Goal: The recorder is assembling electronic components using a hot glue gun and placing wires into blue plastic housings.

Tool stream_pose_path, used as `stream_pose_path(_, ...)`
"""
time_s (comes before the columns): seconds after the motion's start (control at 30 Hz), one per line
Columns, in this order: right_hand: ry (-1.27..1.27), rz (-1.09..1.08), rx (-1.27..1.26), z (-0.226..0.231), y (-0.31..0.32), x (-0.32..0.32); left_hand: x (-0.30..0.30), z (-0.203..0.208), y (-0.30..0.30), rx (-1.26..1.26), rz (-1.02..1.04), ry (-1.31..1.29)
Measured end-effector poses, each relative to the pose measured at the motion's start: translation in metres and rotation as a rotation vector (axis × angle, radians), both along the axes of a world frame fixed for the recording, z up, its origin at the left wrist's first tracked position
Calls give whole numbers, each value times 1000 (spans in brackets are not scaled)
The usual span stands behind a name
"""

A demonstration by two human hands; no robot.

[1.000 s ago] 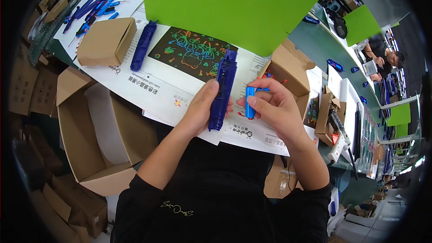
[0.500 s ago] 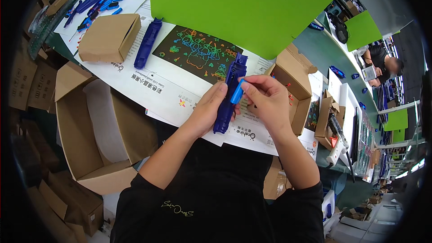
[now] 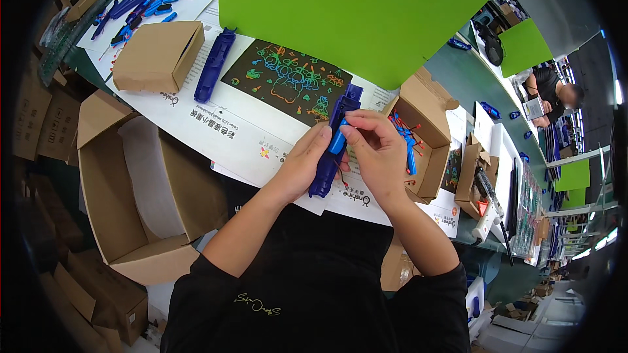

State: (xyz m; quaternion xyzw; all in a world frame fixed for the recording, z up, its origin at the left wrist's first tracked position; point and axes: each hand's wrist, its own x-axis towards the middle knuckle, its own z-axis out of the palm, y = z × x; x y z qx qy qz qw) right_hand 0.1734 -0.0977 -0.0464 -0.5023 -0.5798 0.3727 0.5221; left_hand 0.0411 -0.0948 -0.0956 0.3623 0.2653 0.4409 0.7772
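Observation:
My left hand [image 3: 299,162] is wrapped round a long dark blue plastic shell [image 3: 321,182], which stands tilted over the front of the table. In my right hand [image 3: 381,157], thumb and fingertips pinch a light blue cylindrical battery [image 3: 338,141]. The battery lies along the open side of the shell, near its middle; whether it is fully seated is hidden by my fingers. A thin dark wire with a red end [image 3: 345,182] hangs below my right fingers. Another dark blue shell [image 3: 214,65] rests on the white printed sheet, farther left.
An open cardboard box [image 3: 428,180] with wired blue batteries [image 3: 411,151] stands right of my hands. A small carton [image 3: 157,56] and a pile of blue parts [image 3: 147,8] sit far left. A green board [image 3: 366,19] rises behind. Another person [image 3: 553,95] sits at right.
The battery has gone from tilted above the shell to lying along its open side. My right hand has moved slightly left, and more of the box of batteries shows.

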Motion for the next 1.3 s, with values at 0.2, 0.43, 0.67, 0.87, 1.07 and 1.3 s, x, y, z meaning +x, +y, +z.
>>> stream_pose_path(0.2,-278,-77,42,0,1,0,-1,-2,-1,4,-7,9)
stream_pose_path(0.43,-315,-9,-113,5,10,1,2,8,-6,66,66,97)
stream_pose_path(0.67,164,-1,-40,29,-4,30,-1,2,-8,63,49,80)
stream_pose_path(0.87,-55,153,-236,17,-13,21,-2,6,-11,237,-105,127)
stream_pose_path(1.07,227,224,-156,61,1,40,-19,20,-9,510,-207,105)
stream_pose_path(1.3,358,-458,-118,96,144,206,-29,10,-12,847,-27,762)
